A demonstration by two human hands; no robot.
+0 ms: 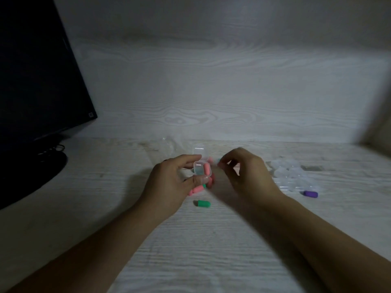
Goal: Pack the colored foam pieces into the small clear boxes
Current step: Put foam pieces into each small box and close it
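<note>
Head view of a pale wood-grain worktop (211, 250). The left hand (169, 182) holds a small clear box (202, 169), lid hinged open, its fingers curled round the far edge and the thumb pressed on the near edge; one pink foam piece (207, 169) lies inside. The right hand (247, 172) hovers just right of the box, its fingers bent into a pinch on a small teal piece (218, 160) (blurred, so the colour is uncertain). Under the left hand lies a cluster of pink pieces (197, 189) on the worktop. A green piece (202, 203) lies alone nearer the viewer; a purple piece (310, 194) lies well to the right, just beside a heap of spare clear boxes (292, 176). A dark monitor (38, 81) stands at far left.
</note>
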